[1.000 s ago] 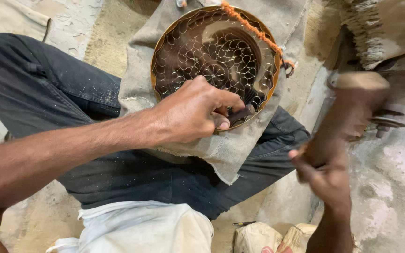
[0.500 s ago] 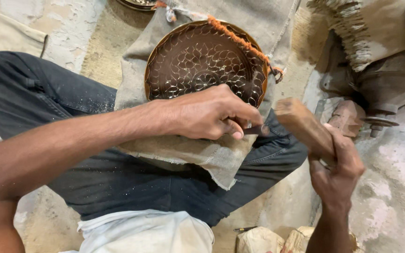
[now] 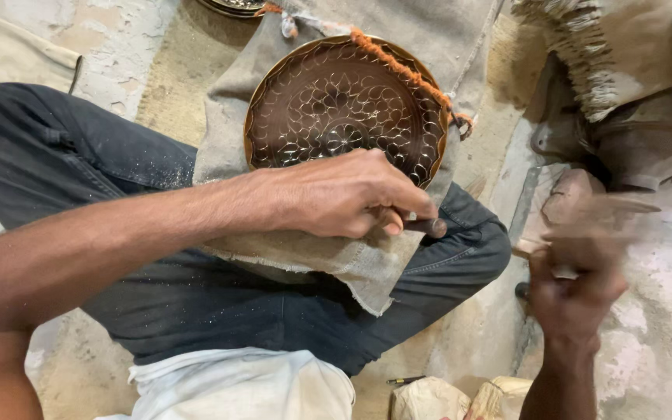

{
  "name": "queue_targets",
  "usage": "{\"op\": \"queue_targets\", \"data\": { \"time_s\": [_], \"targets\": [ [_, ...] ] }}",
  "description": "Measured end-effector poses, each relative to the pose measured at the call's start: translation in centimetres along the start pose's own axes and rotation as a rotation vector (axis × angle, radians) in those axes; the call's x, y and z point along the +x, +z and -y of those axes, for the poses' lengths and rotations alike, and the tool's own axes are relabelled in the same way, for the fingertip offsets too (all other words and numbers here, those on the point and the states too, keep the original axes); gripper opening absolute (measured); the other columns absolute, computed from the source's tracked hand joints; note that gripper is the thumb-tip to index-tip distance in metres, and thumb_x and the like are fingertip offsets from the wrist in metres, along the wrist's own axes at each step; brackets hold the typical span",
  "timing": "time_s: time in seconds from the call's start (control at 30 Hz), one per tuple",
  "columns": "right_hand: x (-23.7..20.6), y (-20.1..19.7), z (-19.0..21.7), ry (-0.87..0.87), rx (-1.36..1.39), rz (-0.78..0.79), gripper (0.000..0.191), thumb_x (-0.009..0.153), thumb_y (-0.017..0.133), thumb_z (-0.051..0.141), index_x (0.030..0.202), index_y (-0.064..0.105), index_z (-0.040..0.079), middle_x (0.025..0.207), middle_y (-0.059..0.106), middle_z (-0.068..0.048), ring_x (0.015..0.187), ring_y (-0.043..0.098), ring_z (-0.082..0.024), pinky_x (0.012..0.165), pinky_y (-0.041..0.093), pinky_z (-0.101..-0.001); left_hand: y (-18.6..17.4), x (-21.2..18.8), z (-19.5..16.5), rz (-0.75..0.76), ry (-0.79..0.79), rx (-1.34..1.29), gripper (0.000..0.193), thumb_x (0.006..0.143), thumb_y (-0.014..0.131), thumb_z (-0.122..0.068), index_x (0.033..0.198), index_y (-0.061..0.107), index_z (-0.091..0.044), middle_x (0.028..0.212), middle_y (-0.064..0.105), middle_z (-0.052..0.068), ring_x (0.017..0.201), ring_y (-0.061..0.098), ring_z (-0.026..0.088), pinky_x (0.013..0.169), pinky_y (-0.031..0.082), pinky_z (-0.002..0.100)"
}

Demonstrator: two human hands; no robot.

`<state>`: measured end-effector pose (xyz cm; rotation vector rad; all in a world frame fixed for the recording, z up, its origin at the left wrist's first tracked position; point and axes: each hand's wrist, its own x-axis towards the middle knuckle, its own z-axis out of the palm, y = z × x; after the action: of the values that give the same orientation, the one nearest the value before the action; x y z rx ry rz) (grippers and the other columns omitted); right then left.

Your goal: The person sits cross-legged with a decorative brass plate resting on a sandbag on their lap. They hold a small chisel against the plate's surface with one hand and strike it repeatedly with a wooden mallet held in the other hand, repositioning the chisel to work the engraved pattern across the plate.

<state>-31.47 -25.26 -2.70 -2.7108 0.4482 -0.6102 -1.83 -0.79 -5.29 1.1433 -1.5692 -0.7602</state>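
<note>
Round brown metal plate with engraved floral pattern (image 3: 344, 105) lies on grey burlap cloth (image 3: 367, 264) across your lap, over dark trousers (image 3: 196, 303). Your left hand (image 3: 344, 194) has its grip pressed together on a dark metal punch (image 3: 427, 226) at the plate's near rim. Your right hand (image 3: 573, 284) is blurred, closed on a wooden mallet (image 3: 585, 210). Hold the punch steady and strike its head squarely. No containers visible; a second plate edge (image 3: 235, 6) shows at the top.

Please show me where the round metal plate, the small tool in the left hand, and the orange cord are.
round metal plate (image 3: 328, 109): head view, on its patterned centre.
small tool (image 3: 429, 227): head view, on the dark end beyond the left hand (image 3: 344, 194).
orange cord (image 3: 398, 66): head view, on its middle stretch.
</note>
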Motion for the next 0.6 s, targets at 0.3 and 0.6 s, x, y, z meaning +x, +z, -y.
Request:
{"op": "queue_targets", "data": {
  "time_s": [0.3, 0.6],
  "targets": [
    [0.2, 0.5, 4.1, -0.205, -0.498, -0.042, 0.042, 0.076, 0.074, -0.015, 0.112, 0.06, 0.001, 0.096, 0.071, -0.02, 0.084, 0.071, -0.038, 0.075, 0.06, -0.0462, -0.5, -0.3, -0.2, -0.039, 0.08, -0.042, 0.038, 0.082, 0.073, 0.006, 0.119, 0.071, -0.003, 0.096, 0.079, 0.011, 0.076, 0.077, 0.017, 0.067, 0.061, 0.033],
    [0.1, 1.4, 5.0, 0.208, 0.123, -0.05, 0.042, 0.096, 0.072, -0.004, 0.134, 0.055, 0.005, 0.112, 0.071, -0.009, 0.091, 0.071, -0.02, 0.086, 0.058, -0.0338, -0.3, -0.6, -0.1, -0.057, 0.013, -0.02, 0.035, 0.083, 0.074, 0.003, 0.118, 0.07, -0.002, 0.09, 0.078, 0.015, 0.075, 0.078, 0.018, 0.065, 0.059, 0.036]
  ]
}}
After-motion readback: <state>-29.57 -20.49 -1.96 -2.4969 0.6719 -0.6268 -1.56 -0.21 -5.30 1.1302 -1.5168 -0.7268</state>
